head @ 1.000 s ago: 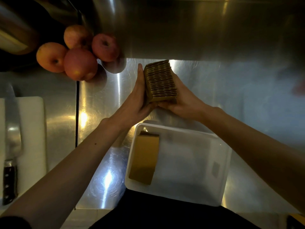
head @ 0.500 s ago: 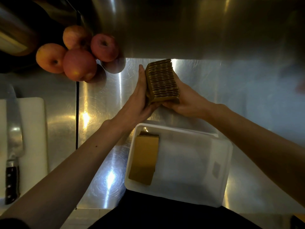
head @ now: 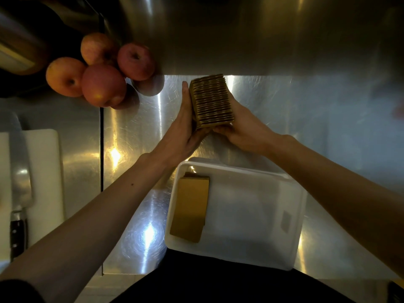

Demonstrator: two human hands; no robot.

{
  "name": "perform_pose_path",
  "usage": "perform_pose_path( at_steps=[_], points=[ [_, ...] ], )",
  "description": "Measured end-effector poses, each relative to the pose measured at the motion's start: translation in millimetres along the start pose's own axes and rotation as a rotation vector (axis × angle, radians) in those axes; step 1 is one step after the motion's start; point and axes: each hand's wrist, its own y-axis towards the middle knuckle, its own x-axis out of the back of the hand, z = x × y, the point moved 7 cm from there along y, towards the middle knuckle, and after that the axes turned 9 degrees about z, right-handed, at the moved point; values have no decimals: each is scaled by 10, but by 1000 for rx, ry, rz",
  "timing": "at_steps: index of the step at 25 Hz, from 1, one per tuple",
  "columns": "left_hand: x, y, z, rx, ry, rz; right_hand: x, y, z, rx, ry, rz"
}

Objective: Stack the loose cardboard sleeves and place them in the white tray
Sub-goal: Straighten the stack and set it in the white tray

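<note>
One flat batch of sleeves lay against the left wall of the white tray at the near edge of the worktop, seemingly leaving room beside it. Just beyond the tray's far rim, the stack of cardboard sleeves was held edge-up between both hands, the left hand pressing flat with straight fingers on its left side, the right hand cupping its right side, fingers mostly hidden, probably to square the edges before lowering it in. No writing was legible; a small grey label on the tray's right wall was too blurred.
</note>
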Motion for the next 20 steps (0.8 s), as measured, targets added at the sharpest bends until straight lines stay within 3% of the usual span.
perform_pose_path(
  at_steps=[13, 20],
  points=[
    [-44, 15, 39, -20, 61, 56, -35, -24, -168, -26, -18, 4],
    [-70, 14, 31, -2, 58, 0, -14, -6, -120, 0, 9, -24]
  ],
)
